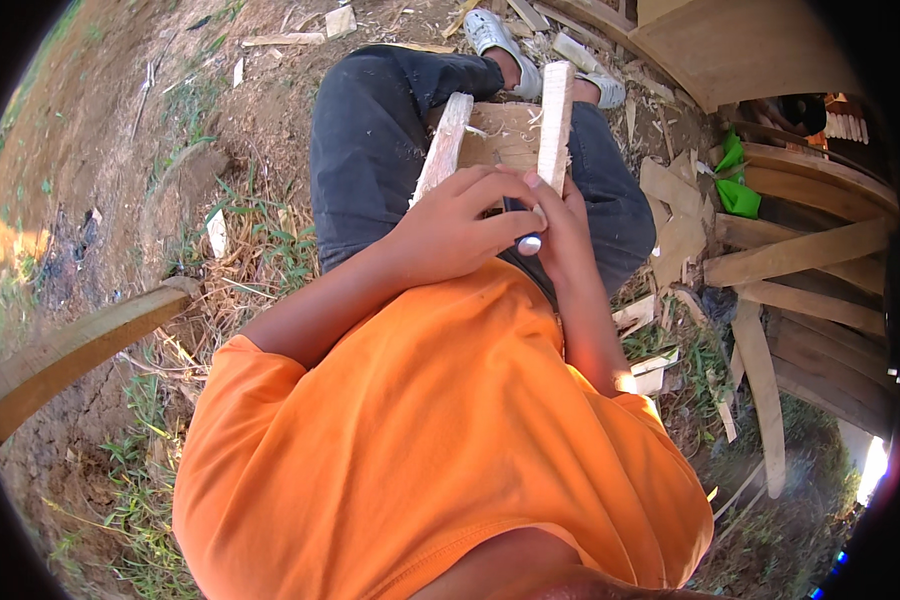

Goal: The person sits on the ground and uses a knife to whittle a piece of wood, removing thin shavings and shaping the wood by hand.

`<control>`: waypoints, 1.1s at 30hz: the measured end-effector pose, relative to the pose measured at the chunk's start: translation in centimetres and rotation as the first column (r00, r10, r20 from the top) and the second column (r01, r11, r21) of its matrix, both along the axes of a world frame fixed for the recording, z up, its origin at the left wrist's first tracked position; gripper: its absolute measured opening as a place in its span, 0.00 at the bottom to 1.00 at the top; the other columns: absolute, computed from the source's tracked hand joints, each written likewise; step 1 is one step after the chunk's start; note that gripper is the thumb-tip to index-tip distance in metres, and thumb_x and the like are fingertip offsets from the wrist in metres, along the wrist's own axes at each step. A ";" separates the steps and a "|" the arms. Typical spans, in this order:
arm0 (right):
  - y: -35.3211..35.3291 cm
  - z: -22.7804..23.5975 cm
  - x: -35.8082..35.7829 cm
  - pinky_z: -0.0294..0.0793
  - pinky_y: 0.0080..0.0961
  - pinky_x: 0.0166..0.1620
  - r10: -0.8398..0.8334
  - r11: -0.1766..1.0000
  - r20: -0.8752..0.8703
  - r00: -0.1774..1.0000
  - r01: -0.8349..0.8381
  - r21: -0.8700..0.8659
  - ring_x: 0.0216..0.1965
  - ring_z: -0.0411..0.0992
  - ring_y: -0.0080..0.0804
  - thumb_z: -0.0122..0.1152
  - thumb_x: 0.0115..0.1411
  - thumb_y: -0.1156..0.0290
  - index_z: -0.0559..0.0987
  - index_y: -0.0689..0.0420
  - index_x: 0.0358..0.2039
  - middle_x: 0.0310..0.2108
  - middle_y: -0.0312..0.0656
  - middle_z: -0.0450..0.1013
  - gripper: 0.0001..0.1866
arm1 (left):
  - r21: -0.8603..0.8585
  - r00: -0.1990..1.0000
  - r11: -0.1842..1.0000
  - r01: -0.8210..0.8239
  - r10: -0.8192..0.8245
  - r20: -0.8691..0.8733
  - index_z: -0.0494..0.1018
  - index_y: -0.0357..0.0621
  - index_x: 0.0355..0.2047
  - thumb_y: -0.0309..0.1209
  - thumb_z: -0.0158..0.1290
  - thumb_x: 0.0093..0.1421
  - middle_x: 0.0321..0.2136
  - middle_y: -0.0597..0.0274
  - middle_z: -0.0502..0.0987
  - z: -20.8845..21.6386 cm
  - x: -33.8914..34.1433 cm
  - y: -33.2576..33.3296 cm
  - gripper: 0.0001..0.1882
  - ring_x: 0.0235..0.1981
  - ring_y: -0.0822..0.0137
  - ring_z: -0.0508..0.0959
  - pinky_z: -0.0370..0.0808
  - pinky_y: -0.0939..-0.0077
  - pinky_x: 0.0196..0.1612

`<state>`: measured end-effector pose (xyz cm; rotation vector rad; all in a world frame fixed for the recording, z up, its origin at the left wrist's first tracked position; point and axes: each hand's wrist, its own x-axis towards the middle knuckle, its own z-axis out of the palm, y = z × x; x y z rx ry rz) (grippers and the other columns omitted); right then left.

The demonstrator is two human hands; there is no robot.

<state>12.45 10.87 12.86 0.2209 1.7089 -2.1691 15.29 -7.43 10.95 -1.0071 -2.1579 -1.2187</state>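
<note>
Our left hand looks curled around a dark-handled tool, its pale, rounded butt pointing back toward our belly; our right hand sits tight against it, fingers bent, but we can't tell whether it grips the handle or the wood. The tool's working end is hidden, so type unclear. Just beyond, between our thighs, is the wooden piece: right pale bar, left pale bar, brown panel between them. Risk, as we judge it: if the tool has an edge and slips off the right bar, it could nick the fingers, which are bunched close. A pull toward us would likely carry it at the orange shirt. The piece seems braced only by our legs in dark trousers, so uneven pressure could twist it. Loose shavings on the panel may hide the surface. Further out, wood scraps litter the ground, and crossed boards on the right might shift if knocked.
</note>
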 end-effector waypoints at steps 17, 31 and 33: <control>3.2 -2.5 -0.6 0.70 0.18 0.28 -0.096 0.994 0.096 0.991 0.091 0.052 0.25 0.71 0.17 0.64 0.68 0.60 0.75 0.55 0.48 0.37 0.36 0.78 0.15 | 0.028 0.991 0.997 -0.066 0.069 -0.115 0.72 0.46 0.43 0.28 0.66 0.52 0.42 0.60 0.80 -0.2 -0.9 -0.1 0.19 0.44 0.53 0.83 0.84 0.59 0.48; 2.0 -2.4 -0.7 0.70 0.21 0.29 -0.073 0.997 0.106 0.992 0.070 0.034 0.25 0.71 0.20 0.60 0.70 0.63 0.73 0.58 0.46 0.35 0.38 0.77 0.12 | 0.061 0.993 0.992 -0.113 0.114 -0.027 0.72 0.42 0.43 0.25 0.68 0.52 0.42 0.57 0.80 -1.9 -1.2 -0.7 0.20 0.45 0.50 0.83 0.82 0.56 0.53; 1.9 -2.3 -0.7 0.69 0.20 0.28 -0.067 0.997 0.099 0.993 0.064 0.035 0.24 0.70 0.20 0.61 0.70 0.63 0.73 0.57 0.46 0.34 0.37 0.76 0.12 | 0.077 0.993 0.991 -0.110 0.112 -0.023 0.72 0.42 0.43 0.24 0.67 0.52 0.42 0.57 0.80 -1.9 -1.3 -0.7 0.20 0.45 0.50 0.83 0.82 0.56 0.52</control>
